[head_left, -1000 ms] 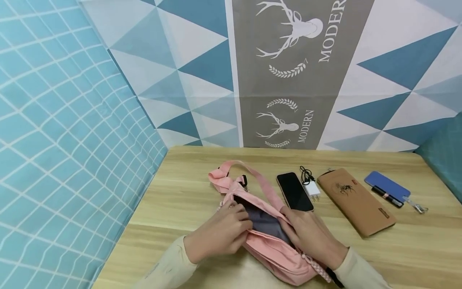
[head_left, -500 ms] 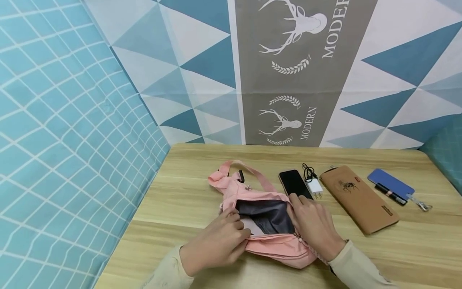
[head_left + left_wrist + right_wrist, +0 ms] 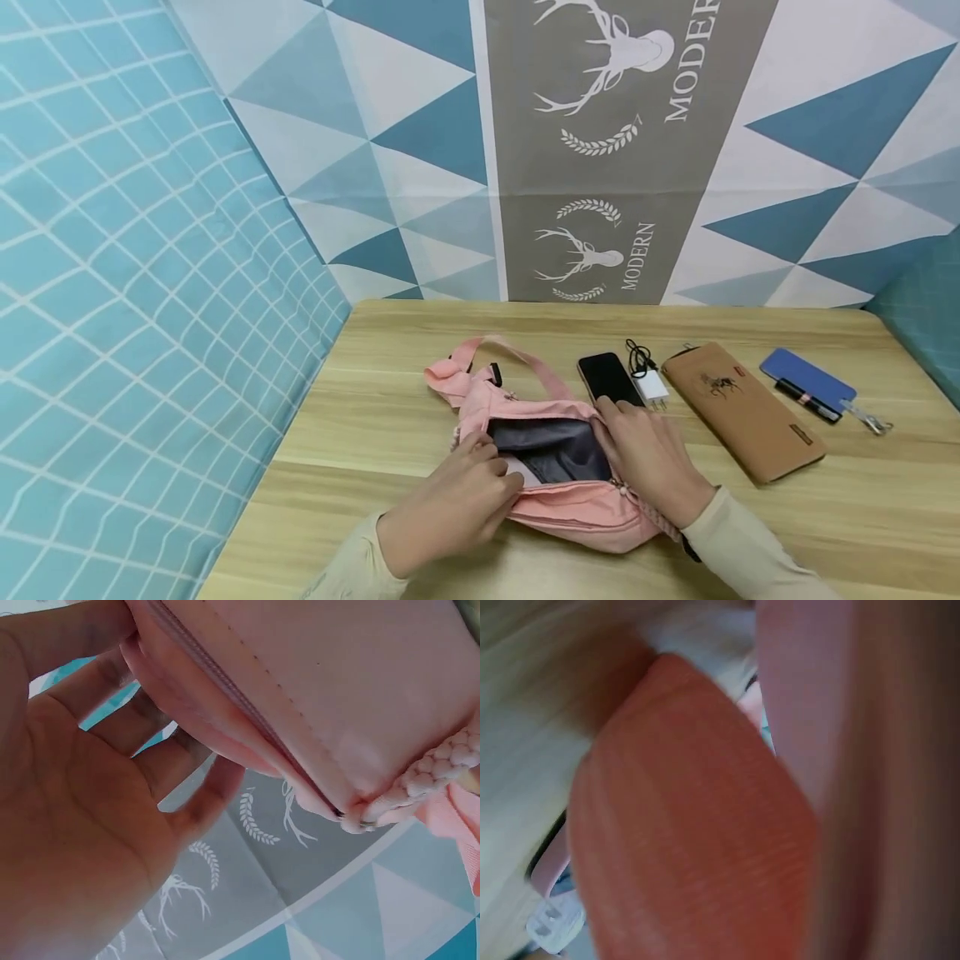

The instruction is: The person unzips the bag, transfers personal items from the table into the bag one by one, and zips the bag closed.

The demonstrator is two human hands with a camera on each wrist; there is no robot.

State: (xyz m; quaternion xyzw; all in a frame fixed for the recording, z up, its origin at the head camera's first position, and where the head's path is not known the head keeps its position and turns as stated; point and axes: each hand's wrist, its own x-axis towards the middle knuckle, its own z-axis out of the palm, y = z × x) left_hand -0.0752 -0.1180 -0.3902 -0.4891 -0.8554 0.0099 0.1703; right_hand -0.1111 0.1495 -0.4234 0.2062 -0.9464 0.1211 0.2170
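Observation:
A pink waist bag [image 3: 573, 515] lies on the wooden table, its mouth spread wide and its dark grey lining [image 3: 558, 446] showing. At the left end of the mouth my left hand [image 3: 453, 500] pinches the near edge; in the left wrist view its fingers reach behind the bag, beside a zipper [image 3: 247, 724]. My right hand [image 3: 648, 454] grips the right end of the mouth, with its thumb hidden by the bag. Something pale lies just inside the opening. A braided cord [image 3: 442, 765] hangs at one end. Close pink-orange fabric [image 3: 690, 817] fills the right wrist view.
Just beyond my right hand lie a black phone [image 3: 609, 377] and a white charger [image 3: 651, 385] with a black cable [image 3: 640, 358]. Farther right are a brown wallet [image 3: 742, 412], a blue card-like item [image 3: 810, 375], a dark stick [image 3: 808, 402] and a clip [image 3: 873, 423].
The bag's mouth has been pulled from narrow to wide. My right hand has shifted up to the far right corner of the opening; my left hand keeps its hold at the left.

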